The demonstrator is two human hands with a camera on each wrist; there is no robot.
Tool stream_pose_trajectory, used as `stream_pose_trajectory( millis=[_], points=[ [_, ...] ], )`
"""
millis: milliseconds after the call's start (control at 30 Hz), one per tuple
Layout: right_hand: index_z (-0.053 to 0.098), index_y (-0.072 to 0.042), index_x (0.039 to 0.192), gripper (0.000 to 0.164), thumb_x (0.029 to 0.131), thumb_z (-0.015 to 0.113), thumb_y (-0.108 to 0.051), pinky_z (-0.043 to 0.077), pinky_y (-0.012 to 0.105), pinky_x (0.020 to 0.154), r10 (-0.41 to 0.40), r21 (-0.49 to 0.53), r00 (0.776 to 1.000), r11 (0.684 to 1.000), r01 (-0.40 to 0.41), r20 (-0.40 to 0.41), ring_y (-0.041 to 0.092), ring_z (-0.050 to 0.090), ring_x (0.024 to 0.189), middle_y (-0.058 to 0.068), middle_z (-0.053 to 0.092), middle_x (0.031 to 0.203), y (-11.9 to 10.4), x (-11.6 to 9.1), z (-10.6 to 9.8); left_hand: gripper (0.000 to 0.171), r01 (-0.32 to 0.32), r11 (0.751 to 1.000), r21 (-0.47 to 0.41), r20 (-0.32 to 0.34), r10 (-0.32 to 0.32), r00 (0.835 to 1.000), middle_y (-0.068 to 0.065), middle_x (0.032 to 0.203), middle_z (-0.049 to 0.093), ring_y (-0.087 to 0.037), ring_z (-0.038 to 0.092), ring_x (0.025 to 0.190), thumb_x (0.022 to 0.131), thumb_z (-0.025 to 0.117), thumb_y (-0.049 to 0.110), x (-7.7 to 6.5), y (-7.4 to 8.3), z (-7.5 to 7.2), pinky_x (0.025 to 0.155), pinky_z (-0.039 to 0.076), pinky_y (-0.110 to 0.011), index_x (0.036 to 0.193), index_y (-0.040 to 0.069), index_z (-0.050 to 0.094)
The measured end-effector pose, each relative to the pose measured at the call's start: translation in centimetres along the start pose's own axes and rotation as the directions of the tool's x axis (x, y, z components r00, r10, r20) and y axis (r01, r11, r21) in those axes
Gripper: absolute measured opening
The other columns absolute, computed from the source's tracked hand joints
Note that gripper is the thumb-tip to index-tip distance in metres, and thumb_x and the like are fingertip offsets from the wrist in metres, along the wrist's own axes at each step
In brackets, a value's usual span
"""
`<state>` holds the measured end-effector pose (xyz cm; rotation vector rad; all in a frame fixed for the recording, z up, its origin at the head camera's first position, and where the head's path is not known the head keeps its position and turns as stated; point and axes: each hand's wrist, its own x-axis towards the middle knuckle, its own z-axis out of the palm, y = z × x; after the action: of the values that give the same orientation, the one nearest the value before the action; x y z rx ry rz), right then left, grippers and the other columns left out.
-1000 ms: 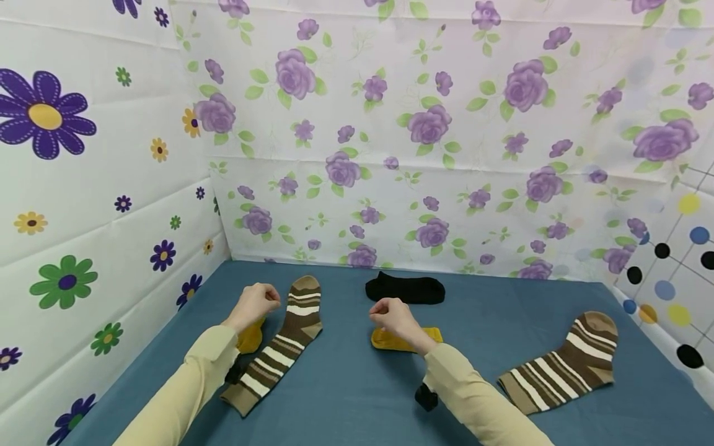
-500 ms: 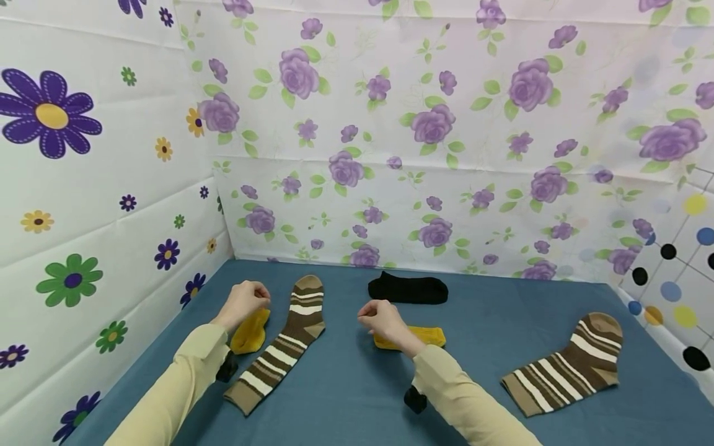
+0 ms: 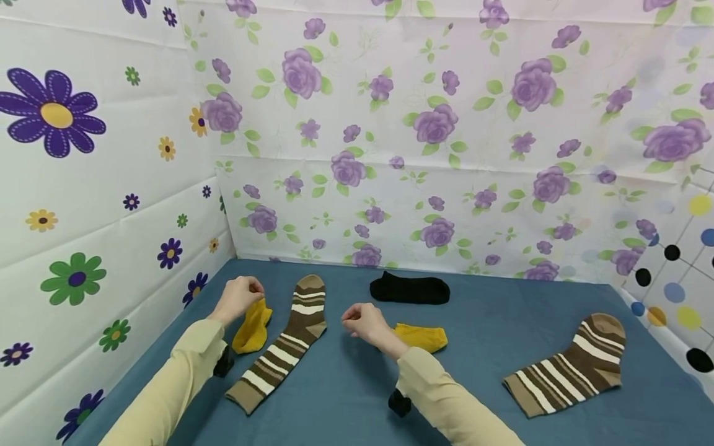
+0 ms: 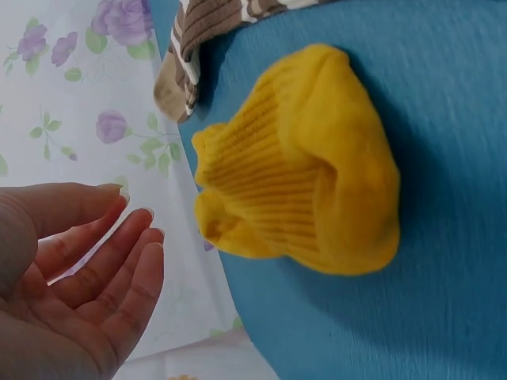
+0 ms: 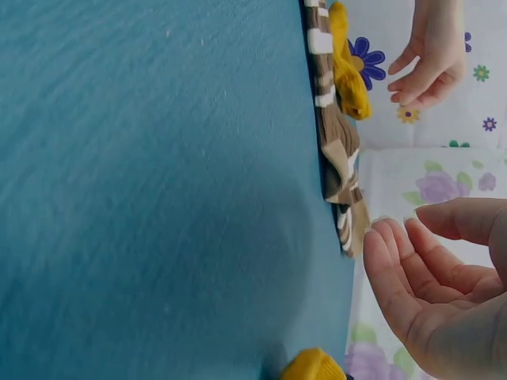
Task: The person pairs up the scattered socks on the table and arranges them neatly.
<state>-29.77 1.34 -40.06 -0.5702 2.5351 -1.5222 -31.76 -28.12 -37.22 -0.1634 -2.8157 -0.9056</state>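
My left hand point(image 3: 237, 298) hovers above a mustard-yellow sock point(image 3: 253, 328) on the left of the table. In the left wrist view, that ribbed yellow sock point(image 4: 309, 174) lies bunched, apart from my loosely curved fingers point(image 4: 131, 289). Beside it stretches a long brown, tan and white striped sock point(image 3: 284, 347). Over the cloth between this striped sock and a second yellow sock point(image 3: 421, 337) is my right hand point(image 3: 368, 325). Its thumb and fingers are bent loosely in the right wrist view, holding nothing point(image 5: 444, 277).
A black ankle sock point(image 3: 409, 289) lies towards the back, behind the second yellow sock. Another striped sock point(image 3: 574, 368) lies at the right. Blue cloth point(image 3: 474, 347) covers the table, and flower-printed sheets point(image 3: 390, 124) stand at the back and left.
Both hands have drifted left. The right one has moved off the second yellow sock, and the left one now shows more of the first. The socks stay where they were on the cloth.
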Motion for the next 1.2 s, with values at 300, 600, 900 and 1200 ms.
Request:
stream_pose_trajectory(
  millis=[300,600,900,1200],
  points=[
    [0.063,0.008,0.094,0.012,0.086,0.06,0.0,0.051,0.036,0.065,-0.01,0.103,1.0,0.995,0.009,0.013,0.027,0.063,0.074,0.01,0.062,0.08,-0.5,0.5,1.8,0.009,0.035,0.999,0.025,0.017,-0.035,0.999,-0.011,0.082,0.058,-0.026,0.054,0.074,0.085,0.059,0.002,0.3,-0.9,-0.3,0.066,0.046,-0.04,0.09,-0.005,0.061],
    [0.064,0.007,0.09,0.009,0.085,0.06,0.001,0.051,0.034,0.063,-0.022,0.163,0.999,0.986,0.016,0.03,0.025,0.063,0.071,0.011,0.062,0.078,-1.7,1.0,4.4,0.02,0.083,0.996,0.045,0.051,-0.085,0.995,-0.017,0.09,0.057,-0.031,0.054,0.08,0.087,0.06,0.01,0.4,-1.6,0.1,0.068,0.046,-0.043,0.097,-0.008,0.056],
    [0.064,0.008,0.09,0.01,0.085,0.06,0.001,0.051,0.032,0.062,-0.026,0.175,0.996,0.984,0.01,0.088,0.024,0.063,0.07,0.007,0.062,0.073,-2.8,1.5,6.6,0.025,0.102,0.993,0.054,0.083,-0.106,0.991,-0.02,0.091,0.057,-0.033,0.055,0.081,0.087,0.06,0.013,0.5,-2.0,0.1,0.068,0.046,-0.044,0.097,-0.009,0.055],
    [0.065,0.005,0.088,0.007,0.084,0.061,0.0,0.051,0.03,0.06,0.016,0.193,0.992,0.98,-0.04,0.126,0.022,0.062,0.067,0.006,0.061,0.072,-4.0,2.2,8.6,0.032,0.113,0.991,0.069,0.109,-0.121,0.987,-0.023,0.096,0.055,-0.035,0.054,0.086,0.088,0.059,0.017,0.9,-2.2,0.1,0.072,0.045,-0.045,0.101,-0.012,0.053]
  ],
)
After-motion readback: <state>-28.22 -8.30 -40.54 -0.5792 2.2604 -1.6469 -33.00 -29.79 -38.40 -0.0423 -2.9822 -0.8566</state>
